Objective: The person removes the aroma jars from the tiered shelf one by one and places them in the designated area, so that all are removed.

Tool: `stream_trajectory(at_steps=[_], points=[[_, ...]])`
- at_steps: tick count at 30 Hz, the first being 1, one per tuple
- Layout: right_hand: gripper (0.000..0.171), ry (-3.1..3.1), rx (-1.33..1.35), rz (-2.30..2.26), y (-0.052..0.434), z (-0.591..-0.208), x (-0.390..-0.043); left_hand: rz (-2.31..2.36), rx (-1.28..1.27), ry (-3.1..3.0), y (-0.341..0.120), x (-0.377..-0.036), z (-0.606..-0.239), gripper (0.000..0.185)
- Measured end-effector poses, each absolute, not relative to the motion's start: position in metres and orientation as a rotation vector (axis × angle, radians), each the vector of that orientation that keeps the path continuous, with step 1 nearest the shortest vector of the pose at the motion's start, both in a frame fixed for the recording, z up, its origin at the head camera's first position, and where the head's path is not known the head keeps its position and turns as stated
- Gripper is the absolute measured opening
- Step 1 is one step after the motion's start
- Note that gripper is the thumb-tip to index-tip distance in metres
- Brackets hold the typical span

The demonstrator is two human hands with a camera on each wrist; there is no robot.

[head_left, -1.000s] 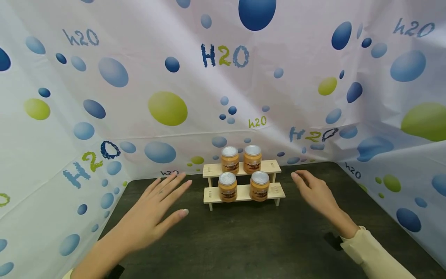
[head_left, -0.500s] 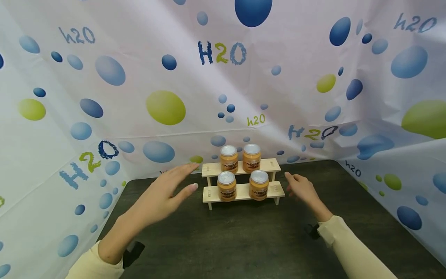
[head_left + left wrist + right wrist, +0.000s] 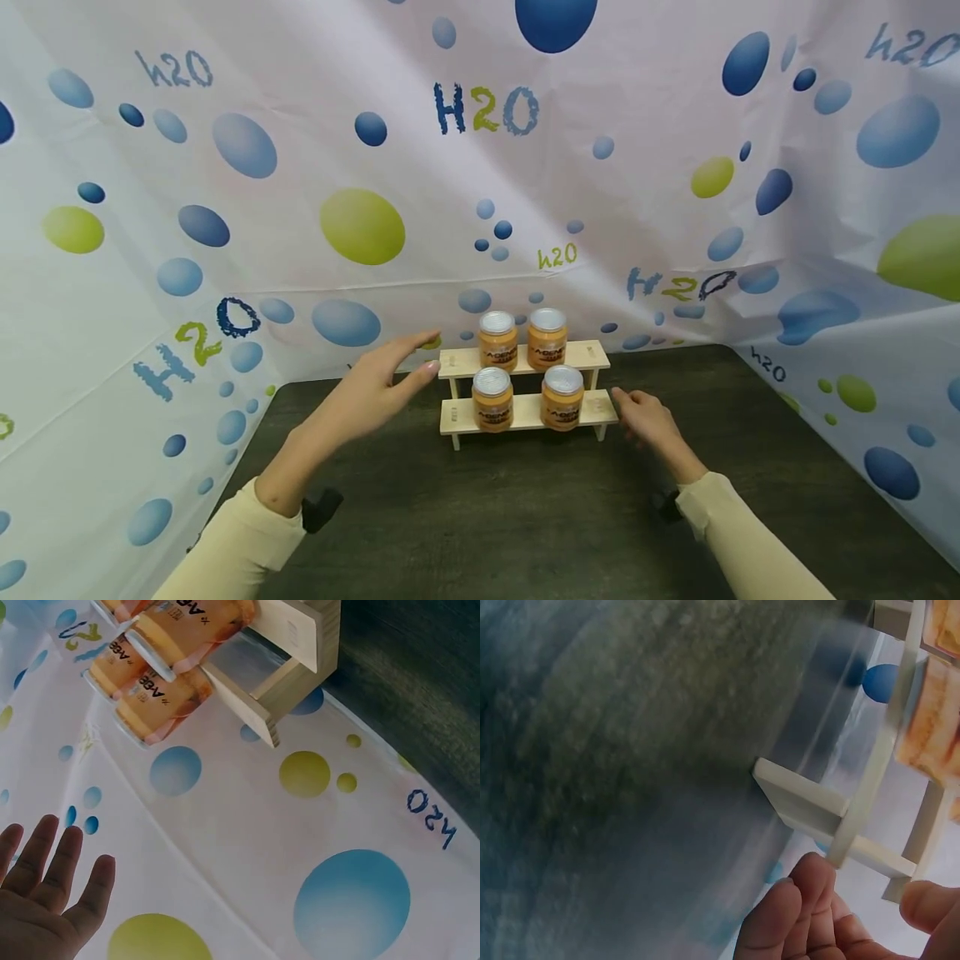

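Observation:
A small two-step wooden rack [image 3: 527, 410] stands toward the back of the dark table. Each step carries two orange jars with silver lids, among them a jar [image 3: 492, 408] at front left and a jar [image 3: 547, 343] at back right. My left hand [image 3: 378, 387] is just left of the rack, thumb and fingers spread apart, holding nothing. At the right end of the lower step is my right hand [image 3: 648, 421]. In the right wrist view, its fingertips [image 3: 810, 874] are right at the step's end, thumb and fingers apart.
The dark table [image 3: 480, 517] extends in front of the rack. A white sheet [image 3: 285, 217] printed with blue and green dots and H2O lettering hangs behind and along both sides. Dark straps [image 3: 322, 510] show at the wrists.
Both hands have moved inward to the rack's ends. The left hand went right and turned more side-on; the right hand went left and slightly down. Rack and jars look unmoved.

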State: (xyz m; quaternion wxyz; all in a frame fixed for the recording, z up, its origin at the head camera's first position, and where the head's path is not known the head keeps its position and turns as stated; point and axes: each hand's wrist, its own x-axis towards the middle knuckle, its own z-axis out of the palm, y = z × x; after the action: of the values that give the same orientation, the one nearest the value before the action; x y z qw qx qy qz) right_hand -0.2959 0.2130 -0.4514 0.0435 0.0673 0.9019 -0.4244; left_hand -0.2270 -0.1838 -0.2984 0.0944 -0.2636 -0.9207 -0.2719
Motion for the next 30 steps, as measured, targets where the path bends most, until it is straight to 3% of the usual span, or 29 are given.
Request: stream_trajectory(at_steps=[23,30], points=[[0.032,2.455,0.265,-1.597,0.200,-0.465,-0.297,-1.308,-0.708,-2.668,-0.158,-0.307,-0.317,0.050],[0.026,2.405,0.283,-1.661,0.200,-0.466,-0.297,-1.479,-0.655,-2.689,-0.146,-0.332,-0.325,0.059]])
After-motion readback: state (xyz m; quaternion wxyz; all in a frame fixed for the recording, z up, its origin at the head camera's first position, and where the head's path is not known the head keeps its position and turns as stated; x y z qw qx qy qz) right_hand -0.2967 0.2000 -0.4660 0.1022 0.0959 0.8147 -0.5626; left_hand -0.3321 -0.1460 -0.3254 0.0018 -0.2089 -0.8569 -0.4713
